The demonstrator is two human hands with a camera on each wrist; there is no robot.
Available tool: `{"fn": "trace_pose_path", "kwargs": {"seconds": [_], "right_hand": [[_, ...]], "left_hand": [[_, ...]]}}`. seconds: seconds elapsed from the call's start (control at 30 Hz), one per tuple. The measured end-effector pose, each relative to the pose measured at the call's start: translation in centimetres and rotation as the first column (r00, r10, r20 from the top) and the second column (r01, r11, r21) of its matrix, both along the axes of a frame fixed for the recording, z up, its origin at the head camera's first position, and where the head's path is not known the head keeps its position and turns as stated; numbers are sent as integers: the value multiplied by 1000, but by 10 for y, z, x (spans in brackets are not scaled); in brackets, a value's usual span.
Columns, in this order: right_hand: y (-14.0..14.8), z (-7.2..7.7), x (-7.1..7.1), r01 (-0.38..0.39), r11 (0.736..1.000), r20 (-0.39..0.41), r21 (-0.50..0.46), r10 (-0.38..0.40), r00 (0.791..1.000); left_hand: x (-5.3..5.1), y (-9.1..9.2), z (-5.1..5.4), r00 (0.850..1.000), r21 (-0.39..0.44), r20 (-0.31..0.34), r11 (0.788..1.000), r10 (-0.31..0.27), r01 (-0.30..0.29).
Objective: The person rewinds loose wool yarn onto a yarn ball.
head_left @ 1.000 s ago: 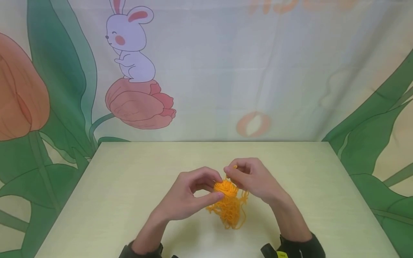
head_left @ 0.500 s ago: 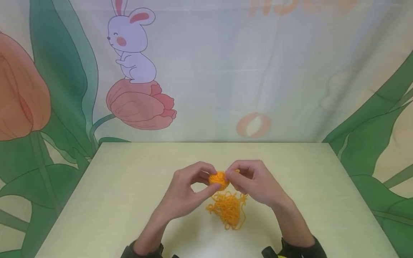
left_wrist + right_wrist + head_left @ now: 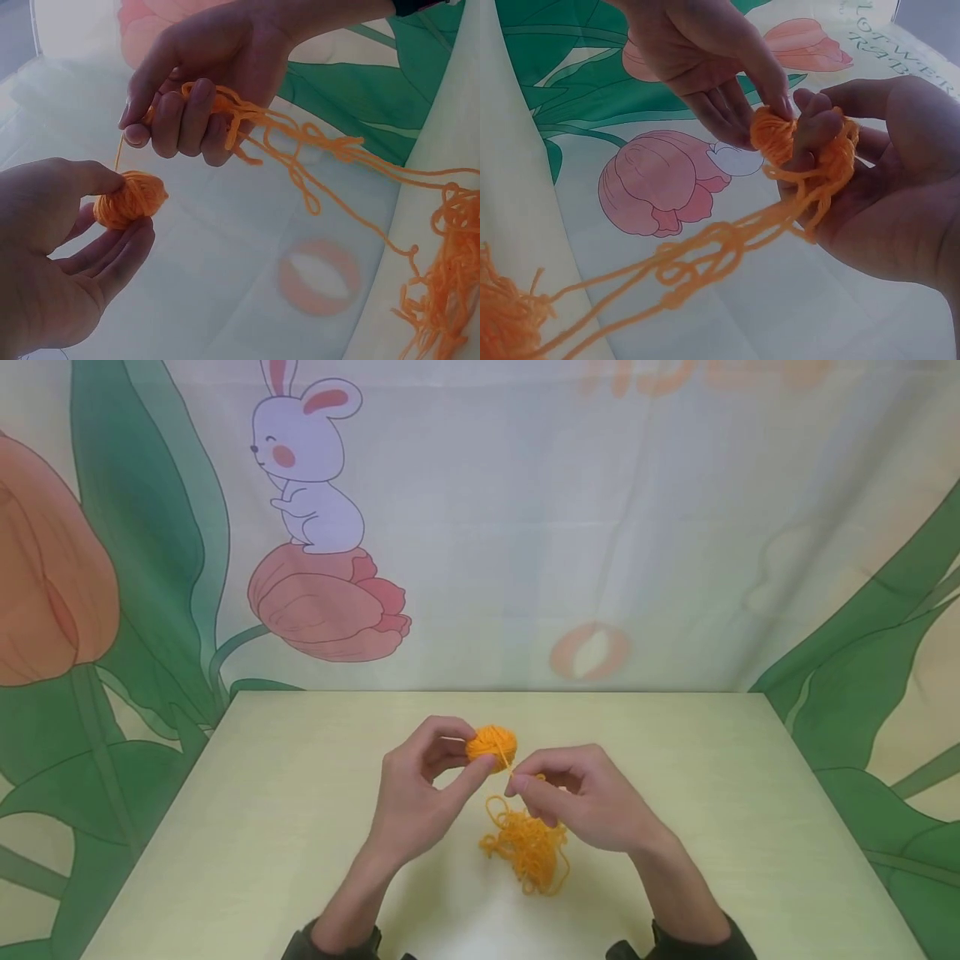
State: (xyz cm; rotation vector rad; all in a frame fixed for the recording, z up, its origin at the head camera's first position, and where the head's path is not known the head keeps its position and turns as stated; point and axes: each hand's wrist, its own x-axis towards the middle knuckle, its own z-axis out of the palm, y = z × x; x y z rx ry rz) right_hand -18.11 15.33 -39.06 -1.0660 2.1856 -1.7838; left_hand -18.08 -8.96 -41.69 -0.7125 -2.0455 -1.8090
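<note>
A small orange ball of yarn (image 3: 492, 745) is pinched between the thumb and fingers of my left hand (image 3: 423, 789), held above the table. From it a short taut strand of yarn (image 3: 118, 152) runs to my right hand (image 3: 585, 793), which pinches it between thumb and forefinger. The other right fingers curl round several loose loops of yarn (image 3: 832, 161), seen in the right wrist view. Those strands trail down to a loose, tangled heap of yarn (image 3: 531, 852) lying on the table below both hands. In the head view the right hand hides part of the loops.
The pale table (image 3: 300, 777) reaches to a hanging cloth backdrop (image 3: 480, 527) at its far edge. Printed on that cloth are a rabbit (image 3: 318, 514), tulips and green leaves.
My left hand has lifted the yarn ball up and to the left, away from the heap. The right hand has come slightly lower and nearer, and a taut strand now shows between them.
</note>
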Motion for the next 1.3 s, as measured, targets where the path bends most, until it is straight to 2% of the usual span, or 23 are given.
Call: {"fn": "trace_pose_path", "kwargs": {"seconds": [0.1, 0.27, 0.47, 0.6, 0.77, 1.0, 1.17, 1.3], "right_hand": [[-2, -1, -1, -35, 999, -28, -4, 35, 999], [-4, -4, -3, -69, 998, -14, 15, 69, 998], [-5, -10, -9, -111, 993, 33, 33, 110, 993], [-4, -14, -12, -115, 993, 73, 39, 112, 991], [-2, -18, -17, -84, 995, 107, 62, 77, 991], [5, -21, -21, 6, 995, 92, 98, -15, 996], [7, -17, -21, 75, 992, 139, 97, -88, 986], [9, -13, -20, 133, 988, 155, 76, -143, 978]], "left_hand": [[2, 0, 2, 1000, 52, 20, 999, 2, -3], [4, 0, 5, 998, 127, 65, 992, -10, 2], [6, -1, 8, 993, 215, 83, 974, -86, 67], [8, -3, 9, 985, 228, 87, 966, -147, 124], [11, -4, 11, 972, 204, 90, 959, -216, 195], [11, -4, 9, 954, 126, 99, 955, -283, 270], [11, -5, 8, 937, 48, 123, 945, -328, 324], [11, -4, 8, 932, -24, 114, 937, -343, 348]]}}
